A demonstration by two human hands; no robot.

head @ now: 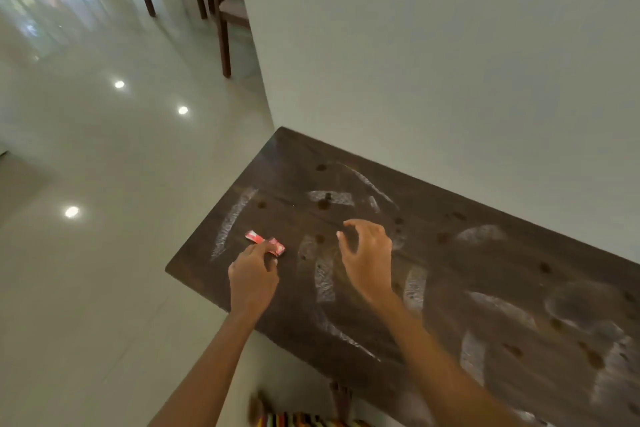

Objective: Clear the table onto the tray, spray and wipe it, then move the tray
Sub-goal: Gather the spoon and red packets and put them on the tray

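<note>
A dark wooden table [450, 253] stands against a white wall, its top smeared with whitish streaks and dotted with dark spots. Near its left end lies a small red and white wrapper [256, 237]. My left hand [252, 274] reaches onto the wrapper, with fingertips touching or pinching its right part. My right hand [367, 256] hovers just right of it over the table, fingers spread and curled, holding nothing. No tray, spray bottle or cloth is in view.
Glossy pale floor tiles [104, 218] spread to the left of the table. Dark wooden chairs [221, 10] stand at the far end beside the wall corner. Striped fabric [304, 421] and my foot [341, 399] show at the bottom edge.
</note>
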